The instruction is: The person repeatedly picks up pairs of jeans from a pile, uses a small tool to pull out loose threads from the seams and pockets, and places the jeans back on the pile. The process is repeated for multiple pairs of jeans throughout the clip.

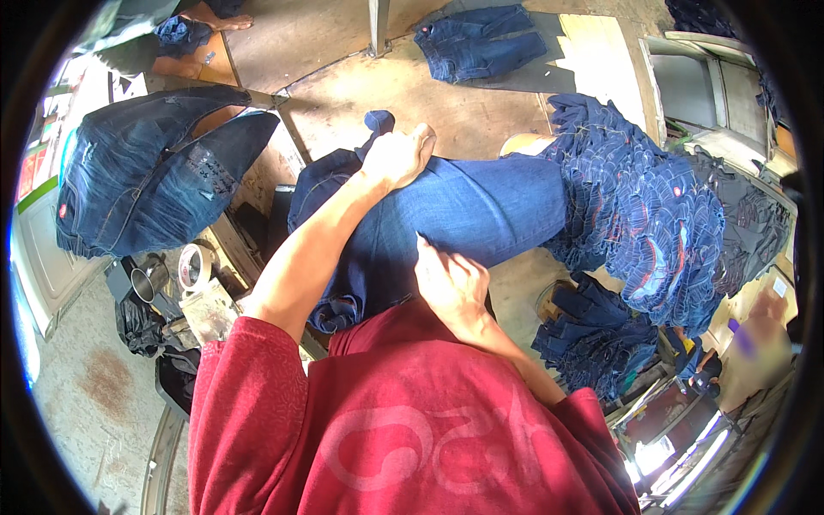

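My left hand [399,154] is closed around the far end of the blue jeans [455,215], gripping a bunched fold of denim. The jeans lie spread across the middle of the wooden worktable [343,94], running from left to right. My right hand [451,283] rests on the near edge of the same jeans, fingers half curled and pressing the cloth rather than clasping it. To the right, a tall stack of folded jeans [652,215] touches the spread pair. On the left lies a darker denim heap [146,172], with a tape roll [196,266] nearer me.
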Motion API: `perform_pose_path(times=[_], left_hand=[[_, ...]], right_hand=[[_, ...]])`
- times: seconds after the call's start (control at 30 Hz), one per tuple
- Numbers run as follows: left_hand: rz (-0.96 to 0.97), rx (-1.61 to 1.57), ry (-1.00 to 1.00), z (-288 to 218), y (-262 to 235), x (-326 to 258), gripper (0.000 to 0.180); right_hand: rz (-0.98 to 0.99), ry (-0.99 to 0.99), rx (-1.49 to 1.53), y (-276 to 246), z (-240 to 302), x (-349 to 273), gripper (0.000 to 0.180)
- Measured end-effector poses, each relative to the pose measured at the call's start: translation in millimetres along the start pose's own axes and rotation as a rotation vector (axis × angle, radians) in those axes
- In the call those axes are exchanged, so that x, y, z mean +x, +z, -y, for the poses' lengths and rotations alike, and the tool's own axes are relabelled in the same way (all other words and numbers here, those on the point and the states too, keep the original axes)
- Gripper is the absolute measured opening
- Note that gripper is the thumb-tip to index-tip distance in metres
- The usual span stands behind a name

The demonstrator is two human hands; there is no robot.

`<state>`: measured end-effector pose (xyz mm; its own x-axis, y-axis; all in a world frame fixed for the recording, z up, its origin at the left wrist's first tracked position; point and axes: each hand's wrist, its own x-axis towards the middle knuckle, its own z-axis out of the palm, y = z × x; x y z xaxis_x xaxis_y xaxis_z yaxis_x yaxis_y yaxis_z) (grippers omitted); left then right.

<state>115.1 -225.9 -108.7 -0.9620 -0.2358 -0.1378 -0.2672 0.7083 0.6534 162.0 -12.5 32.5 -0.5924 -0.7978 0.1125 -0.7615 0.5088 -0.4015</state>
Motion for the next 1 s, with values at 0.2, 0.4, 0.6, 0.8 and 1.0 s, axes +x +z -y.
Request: perform_pose_path(times=[0.2, 0.4, 0.6, 0.8, 1.0], left_hand=[[0.176, 0.057, 0.066, -13, -27, 2, 0.021], [-0.126, 0.046, 0.012, -62, -100, -97, 0.024], [-0.327, 0.171, 0.017, -98, -61, -204, 0.019], [-0.392, 0.24, -0.015, -92, -55, -214, 0.018], [-0.473, 0.222, -0.05, -111, -67, -221, 0.019]], right_hand=[[0.145, 0.292, 0.199, -42, -8, -22, 0.04], [-0.053, 0.234, 0.322, -24, -44, -7, 0.022], [-0.05, -0.009, 0.147, 5, -49, -15, 0.016], [-0.125, 0.042, 0.115, -3, -60, -7, 0.012], [0.086, 0.376, 0.447, -25, -49, -9, 0.012]])
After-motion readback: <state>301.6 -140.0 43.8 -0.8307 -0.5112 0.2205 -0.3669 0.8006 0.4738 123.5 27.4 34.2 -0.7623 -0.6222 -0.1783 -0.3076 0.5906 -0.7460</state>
